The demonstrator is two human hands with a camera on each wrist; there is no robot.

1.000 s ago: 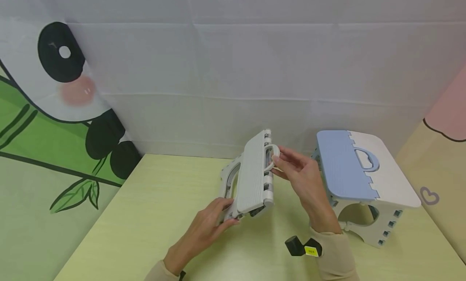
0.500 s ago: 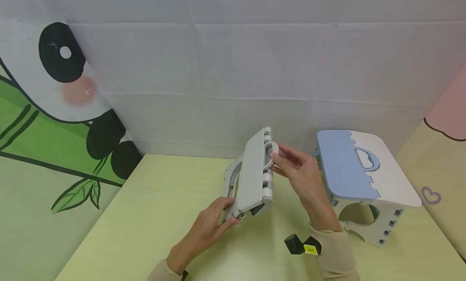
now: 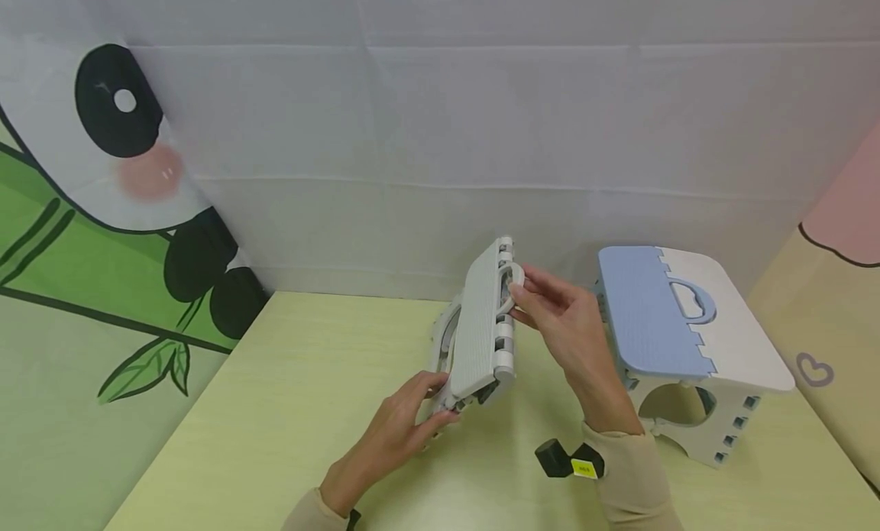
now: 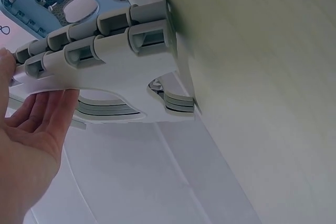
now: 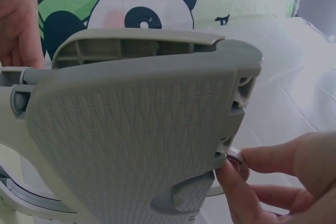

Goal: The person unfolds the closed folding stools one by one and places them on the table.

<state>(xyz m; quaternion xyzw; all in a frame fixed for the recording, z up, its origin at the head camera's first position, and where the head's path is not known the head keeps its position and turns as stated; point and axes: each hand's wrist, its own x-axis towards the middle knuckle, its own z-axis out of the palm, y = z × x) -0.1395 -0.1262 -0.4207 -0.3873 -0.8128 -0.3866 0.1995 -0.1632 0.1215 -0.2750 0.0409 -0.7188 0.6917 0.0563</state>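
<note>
A white folding stool, partly folded, is held tilted above the table between both hands. My right hand pinches its small loop handle at the hinged top edge; the right wrist view shows thumb and fingers on this handle, beside the woven-textured panel. My left hand grips the leg side at the near lower end, thumb on one face and fingers on the other. In the left wrist view those fingers reach under the leg panel, below a row of hinge knuckles.
A second stool, blue and white, stands unfolded on the table at the right, close to my right hand. A pale cloth wall rises behind the table, with a panda print on the left.
The leg side has swung in toward the top panel, narrowing the gap between them. My left hand has moved slightly right with it; the right hand keeps its pinch on the handle.
</note>
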